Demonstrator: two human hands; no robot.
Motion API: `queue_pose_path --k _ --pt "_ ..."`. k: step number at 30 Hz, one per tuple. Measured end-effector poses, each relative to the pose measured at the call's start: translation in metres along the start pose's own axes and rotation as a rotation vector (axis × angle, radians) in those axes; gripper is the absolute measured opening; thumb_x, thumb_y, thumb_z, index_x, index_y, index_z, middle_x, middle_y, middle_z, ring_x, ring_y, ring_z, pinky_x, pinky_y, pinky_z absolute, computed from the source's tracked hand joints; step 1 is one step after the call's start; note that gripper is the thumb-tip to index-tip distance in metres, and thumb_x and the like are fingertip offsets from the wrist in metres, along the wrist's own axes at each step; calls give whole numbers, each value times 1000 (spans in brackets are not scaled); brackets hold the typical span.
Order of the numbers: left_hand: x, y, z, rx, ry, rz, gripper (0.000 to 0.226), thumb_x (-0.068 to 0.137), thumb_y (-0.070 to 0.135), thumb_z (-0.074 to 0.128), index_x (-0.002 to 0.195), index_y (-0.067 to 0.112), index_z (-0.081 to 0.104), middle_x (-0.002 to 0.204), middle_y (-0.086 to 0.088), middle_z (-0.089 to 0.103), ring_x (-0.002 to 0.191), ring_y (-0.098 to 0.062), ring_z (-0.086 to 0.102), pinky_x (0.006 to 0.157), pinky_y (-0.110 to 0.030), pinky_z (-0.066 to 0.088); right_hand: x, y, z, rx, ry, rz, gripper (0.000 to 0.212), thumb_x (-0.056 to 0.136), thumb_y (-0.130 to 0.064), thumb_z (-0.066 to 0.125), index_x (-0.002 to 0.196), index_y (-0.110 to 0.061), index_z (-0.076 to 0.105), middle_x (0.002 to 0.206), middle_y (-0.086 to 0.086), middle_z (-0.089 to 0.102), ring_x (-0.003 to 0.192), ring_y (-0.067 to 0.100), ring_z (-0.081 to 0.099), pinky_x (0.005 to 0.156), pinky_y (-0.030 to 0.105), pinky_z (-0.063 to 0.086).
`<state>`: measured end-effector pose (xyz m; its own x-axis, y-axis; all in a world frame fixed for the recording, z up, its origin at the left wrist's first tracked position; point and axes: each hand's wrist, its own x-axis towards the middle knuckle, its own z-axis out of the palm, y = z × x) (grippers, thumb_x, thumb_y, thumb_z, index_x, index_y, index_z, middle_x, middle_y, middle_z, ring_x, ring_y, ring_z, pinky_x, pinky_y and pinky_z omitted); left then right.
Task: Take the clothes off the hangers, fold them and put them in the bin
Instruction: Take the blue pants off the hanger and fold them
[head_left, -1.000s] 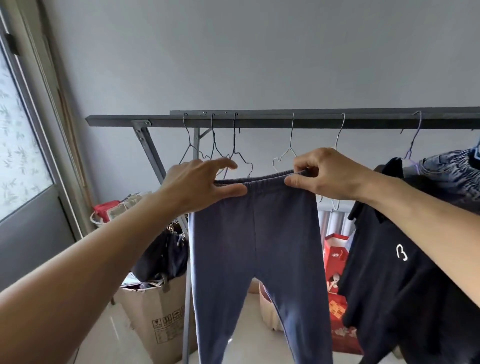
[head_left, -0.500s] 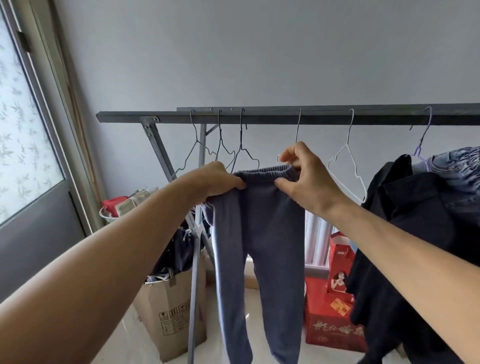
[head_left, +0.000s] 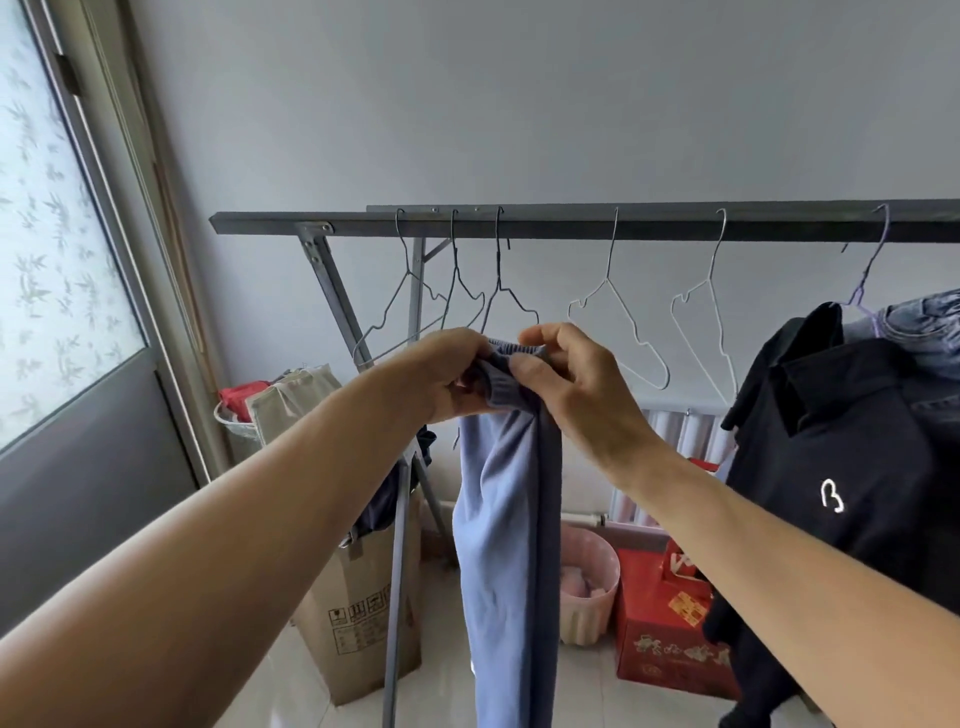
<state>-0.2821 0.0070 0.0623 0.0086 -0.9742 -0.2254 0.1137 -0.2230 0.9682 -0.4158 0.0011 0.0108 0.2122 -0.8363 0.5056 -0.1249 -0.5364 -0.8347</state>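
blue trousers (head_left: 511, 545) hang folded lengthwise, waistband pinched between left hand (head_left: 447, 376) and right hand (head_left: 563, 376), close together; legs dangling below could slip uneven or snag the wire hangers (head_left: 498, 306) just behind

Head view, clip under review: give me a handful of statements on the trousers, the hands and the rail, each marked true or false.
1. Both hands grip the waistband of the blue trousers. True: the left hand and the right hand meet at it.
2. The trousers hang spread out flat at full width. False: they are folded lengthwise, the legs hanging together.
3. Several bare wire hangers hang on the rail. True.
4. The black shirt lies folded on the floor. False: it hangs at the right end of the rail.
5. A pink bin stands on the floor behind the trousers. True.
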Motion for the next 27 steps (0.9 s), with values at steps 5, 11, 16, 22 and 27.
queue_pose_path --k 5,11,16,22,27 --pt "-8 -1 -10 -110 42 68 31 100 32 52 98 1 54 82 -13 58 75 -17 60 59 -29 59 3 0 6 -135 49 -109 45 87 -5 66 125 -17 45 88 -9 59 70 -9 58 68 6 43" --pt "-2 -34 -47 522 -123 430 71 68 50 83 128 22 58 115 3 70 106 -15 67 93 -31 50 28 -22 -13 146 121 8 30 83 -9 57 111 -19 58 75 6 57 68 16 53 65 30 44" --pt "1 -36 -42 381 -172 440 43 71 29 78 107 6 72 104 -9 76 99 -24 72 95 -42 55 41 -32 -30 476 67 56 35 75 -22 65 108 -11 60 87 4 67 81 15 64 75 31 52" --pt "-7 -19 -29 22 -212 464 27 79 23 69 101 7 69 93 -8 76 83 -19 73 75 -30 60 -8 15 -47 331 -506 318 56 63 -43 85 109 -14 74 120 7 70 118 23 63 107 46 44" --pt "-10 -14 -30 -59 -119 377 19 91 21 64 100 6 69 88 -9 75 81 -21 71 68 -29 60 -47 28 -35 413 -533 431 27 77 -9 67 103 -10 74 111 10 73 104 24 69 89 32 56"
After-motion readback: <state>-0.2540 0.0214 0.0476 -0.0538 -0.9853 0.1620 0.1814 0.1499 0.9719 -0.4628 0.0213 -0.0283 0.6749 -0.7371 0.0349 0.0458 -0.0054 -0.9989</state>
